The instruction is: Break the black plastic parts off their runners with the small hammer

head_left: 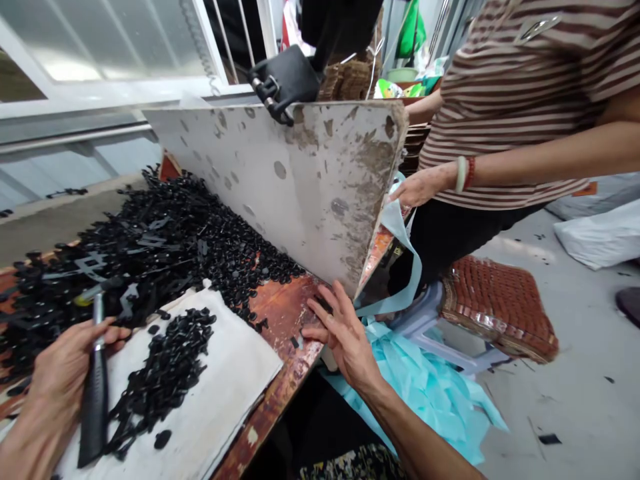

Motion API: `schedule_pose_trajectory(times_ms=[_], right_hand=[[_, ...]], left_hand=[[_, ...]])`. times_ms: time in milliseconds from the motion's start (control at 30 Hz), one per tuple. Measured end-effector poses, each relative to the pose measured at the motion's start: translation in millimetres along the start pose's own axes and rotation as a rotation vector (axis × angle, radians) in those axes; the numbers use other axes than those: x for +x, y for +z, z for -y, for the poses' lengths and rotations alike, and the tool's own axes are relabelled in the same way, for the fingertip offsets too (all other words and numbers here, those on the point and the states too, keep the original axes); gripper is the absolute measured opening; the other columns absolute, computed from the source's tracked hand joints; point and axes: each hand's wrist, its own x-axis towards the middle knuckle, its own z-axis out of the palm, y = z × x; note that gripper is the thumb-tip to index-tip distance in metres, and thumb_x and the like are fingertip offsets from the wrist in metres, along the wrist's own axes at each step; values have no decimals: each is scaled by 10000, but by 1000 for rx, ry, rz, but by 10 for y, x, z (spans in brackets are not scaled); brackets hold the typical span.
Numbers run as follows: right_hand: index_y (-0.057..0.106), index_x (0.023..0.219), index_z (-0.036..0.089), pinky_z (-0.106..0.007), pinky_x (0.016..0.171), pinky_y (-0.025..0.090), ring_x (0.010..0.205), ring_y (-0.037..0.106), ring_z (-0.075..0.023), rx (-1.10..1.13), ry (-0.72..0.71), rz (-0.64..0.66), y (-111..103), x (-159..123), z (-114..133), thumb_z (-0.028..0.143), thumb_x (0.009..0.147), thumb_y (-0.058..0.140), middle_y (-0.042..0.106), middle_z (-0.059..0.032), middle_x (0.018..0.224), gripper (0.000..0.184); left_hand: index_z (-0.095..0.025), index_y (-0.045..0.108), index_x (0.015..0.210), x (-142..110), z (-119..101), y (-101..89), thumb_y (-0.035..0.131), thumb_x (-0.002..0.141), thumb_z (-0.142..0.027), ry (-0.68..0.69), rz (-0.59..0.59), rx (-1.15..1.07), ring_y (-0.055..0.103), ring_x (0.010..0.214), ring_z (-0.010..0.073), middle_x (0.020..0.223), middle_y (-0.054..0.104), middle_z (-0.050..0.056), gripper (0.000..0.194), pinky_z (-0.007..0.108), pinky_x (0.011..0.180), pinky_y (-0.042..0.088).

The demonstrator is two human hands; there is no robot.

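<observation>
Worn wooden table (280, 313), left hand (65, 373) gripping hammer (95, 393), right hand (345, 337) flat

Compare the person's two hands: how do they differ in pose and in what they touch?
The left hand is curled around a black-handled tool over the white cloth; the right hand lies flat and open, holding nothing. The left hand sits beside loose black parts; the right hand rests at the table edge, near the upright board. Both are bare.
</observation>
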Motion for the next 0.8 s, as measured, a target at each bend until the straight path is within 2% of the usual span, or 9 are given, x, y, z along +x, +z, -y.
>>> schedule_pose_trajectory(times_ms=[67,133,233,333,400,500,600,700,800], right_hand=[[619,1247,385,-343,674,635,1209,599,-298,-45,-9,29,-19,5,6,272,710,807,429,-26,1526,580],[628,1240,385,-344,660,630,1180,615,-298,-83,-82,15,-50,4,8,309,760,761,414,-25,1535,505],[596,1279,340,-352,642,624,1108,652,-275,-330,-309,-2,-122,-38,10,321,909,587,536,-77,1415,372],[598,1253,282,-337,658,615,911,699,-205,-725,-503,82,-177,-138,28,239,990,430,682,-89,1106,316],[651,1162,264,-341,737,603,859,692,-182,-878,-564,148,-171,-214,43,189,976,443,697,-67,993,289],[686,1111,249,-341,848,572,949,682,-192,-1037,-639,246,-112,-283,37,137,931,477,714,-72,1010,298],[673,1144,242,-339,861,566,966,684,-195,-1177,-707,305,-84,-271,-16,107,906,471,726,-82,1034,340],[674,1136,242,-368,873,556,972,678,-212,-1255,-761,325,-135,-235,-83,95,886,480,728,-83,1035,349],[681,1111,239,-395,870,540,975,669,-235,-1267,-801,339,-207,-207,-141,109,889,496,728,-87,1025,316]], left_hand=[[-178,599,464,-16,-7,-3,628,643,-10,-150,46,-147,555,438,29,449,584,-63,248,84,469,504],[-172,618,490,-18,-18,-6,619,656,15,-186,57,-182,552,428,30,463,600,-57,250,74,452,494],[-163,614,497,-26,-54,-5,588,667,30,-174,55,-176,535,397,40,457,606,-50,258,79,416,478],[-155,605,494,-63,-98,6,577,668,21,-186,40,-200,526,384,44,444,599,-46,249,81,400,468],[-151,598,490,-84,-112,14,573,672,7,-190,63,-219,526,390,44,437,590,-46,242,81,405,471],[-148,586,488,-61,-87,19,572,665,2,-197,77,-242,536,410,45,418,572,-48,233,74,426,478],[-150,580,506,11,-21,7,580,649,0,-163,68,-256,555,428,52,397,557,-54,207,72,432,478],[-143,558,504,49,39,-44,593,654,-31,-92,180,-276,525,406,49,393,548,-55,191,85,433,474],[-138,536,497,67,64,-133,616,655,-78,-81,250,-271,569,451,82,425,557,-25,187,132,443,492]])
